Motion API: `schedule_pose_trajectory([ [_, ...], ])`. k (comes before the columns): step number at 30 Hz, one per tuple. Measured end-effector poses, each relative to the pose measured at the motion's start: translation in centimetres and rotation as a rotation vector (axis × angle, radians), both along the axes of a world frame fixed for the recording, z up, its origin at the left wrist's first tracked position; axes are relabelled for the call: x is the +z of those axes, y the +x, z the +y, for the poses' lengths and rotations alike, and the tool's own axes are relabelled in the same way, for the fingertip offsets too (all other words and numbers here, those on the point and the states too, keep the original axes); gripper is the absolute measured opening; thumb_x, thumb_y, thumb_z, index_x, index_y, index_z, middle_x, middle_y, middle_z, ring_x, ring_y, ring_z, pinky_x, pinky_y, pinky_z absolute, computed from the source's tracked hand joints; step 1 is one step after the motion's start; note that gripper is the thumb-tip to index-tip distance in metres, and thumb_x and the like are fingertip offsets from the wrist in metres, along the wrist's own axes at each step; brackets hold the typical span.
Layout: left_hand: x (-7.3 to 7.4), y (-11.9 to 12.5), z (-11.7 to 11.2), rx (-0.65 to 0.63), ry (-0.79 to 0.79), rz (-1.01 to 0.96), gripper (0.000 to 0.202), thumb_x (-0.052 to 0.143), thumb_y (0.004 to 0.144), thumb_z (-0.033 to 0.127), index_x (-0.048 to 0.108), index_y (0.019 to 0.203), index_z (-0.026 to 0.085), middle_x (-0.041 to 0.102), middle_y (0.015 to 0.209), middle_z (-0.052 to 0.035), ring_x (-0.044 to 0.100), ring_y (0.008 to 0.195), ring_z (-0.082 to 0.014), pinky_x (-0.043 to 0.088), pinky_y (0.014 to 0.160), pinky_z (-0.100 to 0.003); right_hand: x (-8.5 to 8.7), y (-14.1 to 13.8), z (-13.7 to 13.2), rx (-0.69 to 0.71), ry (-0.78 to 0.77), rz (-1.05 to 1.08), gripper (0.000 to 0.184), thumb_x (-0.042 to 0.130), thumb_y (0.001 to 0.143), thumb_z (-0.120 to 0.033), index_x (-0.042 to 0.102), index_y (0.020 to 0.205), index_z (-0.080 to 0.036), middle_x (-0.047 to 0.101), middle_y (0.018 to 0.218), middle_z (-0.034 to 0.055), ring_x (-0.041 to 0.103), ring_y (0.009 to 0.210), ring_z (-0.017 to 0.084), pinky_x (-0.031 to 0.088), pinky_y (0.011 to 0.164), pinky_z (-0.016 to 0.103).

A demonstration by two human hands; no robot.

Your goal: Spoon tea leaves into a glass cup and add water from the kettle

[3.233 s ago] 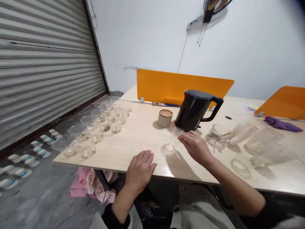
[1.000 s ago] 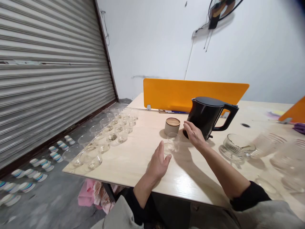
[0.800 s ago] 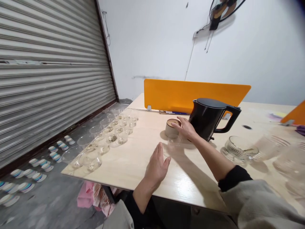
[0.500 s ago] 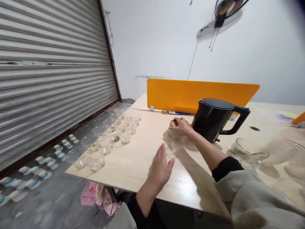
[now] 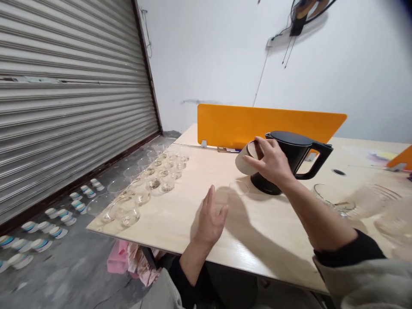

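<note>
A person's right hand [image 5: 272, 161] grips a beige ceramic canister [image 5: 245, 159] with a wooden lid, holding it tilted above a pale wood-grain table [image 5: 257, 244], just left of a black electric kettle [image 5: 283, 165]. The left hand [image 5: 210, 219], open and empty, stands on edge over the tabletop, and a clear glass cup [image 5: 238, 187] sits between the two hands, nearer the canister. The scene holds one canister, one kettle and two orange desk dividers [image 5: 270, 124]. A cluster of clear glass bowls [image 5: 154, 184] at the table's left end overlaps too closely to count.
</note>
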State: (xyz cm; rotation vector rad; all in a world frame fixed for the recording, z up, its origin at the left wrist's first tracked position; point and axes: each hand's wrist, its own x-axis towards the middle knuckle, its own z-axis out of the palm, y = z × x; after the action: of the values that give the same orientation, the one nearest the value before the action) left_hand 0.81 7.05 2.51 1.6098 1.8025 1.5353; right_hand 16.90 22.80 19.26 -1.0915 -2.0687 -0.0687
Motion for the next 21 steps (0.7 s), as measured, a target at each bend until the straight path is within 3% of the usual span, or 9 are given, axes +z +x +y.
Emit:
schedule_pose_trajectory([
  [4,0.4,0.1,-1.7,-0.022,0.153,-0.054,0.071,0.055,0.102,0.046,0.026,0.163,0.023,0.034,0.170,-0.0123,0.033,0.158,-0.0266,0.033,0.129,-0.048,0.1,3.1,-6.1,0.124,0.021,-0.008,0.072,0.070,0.086,-0.060,0.056,0.150,-0.030,0.060,0.137,0.0142,0.061,0.124,0.039,0.052,0.104,0.052],
  [9,0.7,1.1,-4.6,-0.198,0.123,0.003,0.087,0.071,0.093,0.049,0.026,0.164,0.025,0.035,0.169,-0.0131,0.035,0.156,-0.0316,0.033,0.128,-0.052,-4.1,3.9,-11.4,0.256,-0.167,-0.121,0.071,0.075,0.083,-0.055,0.057,0.149,-0.034,0.063,0.134,0.0127,0.066,0.116,0.037,0.058,0.096,0.049],
  [12,0.5,1.8,-5.0,-0.275,0.013,0.031,0.107,0.086,0.078,0.044,0.025,0.164,0.024,0.041,0.165,-0.0151,0.040,0.153,-0.0350,0.037,0.126,-0.055,-6.9,3.2,-12.5,0.305,-0.244,-0.192,0.072,0.076,0.080,-0.053,0.059,0.147,-0.032,0.064,0.135,0.0135,0.068,0.113,0.035,0.061,0.090,0.048],
  [15,0.0,2.4,-4.6,-0.270,-0.052,0.009,0.116,0.091,0.069,0.041,0.026,0.163,0.023,0.046,0.161,-0.0161,0.045,0.149,-0.0367,0.040,0.124,-0.056,-8.7,2.6,-12.7,0.318,-0.230,-0.220,0.073,0.077,0.078,-0.049,0.059,0.146,-0.030,0.063,0.137,0.0149,0.067,0.117,0.037,0.061,0.090,0.050],
  [21,-0.1,3.4,-3.8,-0.239,-0.086,-0.058,0.103,0.085,0.074,0.050,0.034,0.158,0.024,0.051,0.157,-0.0160,0.051,0.144,-0.0367,0.042,0.122,-0.055,-9.4,2.9,-12.6,0.282,-0.196,-0.266,0.078,0.078,0.077,-0.052,0.057,0.149,-0.032,0.062,0.138,0.0156,0.065,0.120,0.039,0.061,0.090,0.055],
])
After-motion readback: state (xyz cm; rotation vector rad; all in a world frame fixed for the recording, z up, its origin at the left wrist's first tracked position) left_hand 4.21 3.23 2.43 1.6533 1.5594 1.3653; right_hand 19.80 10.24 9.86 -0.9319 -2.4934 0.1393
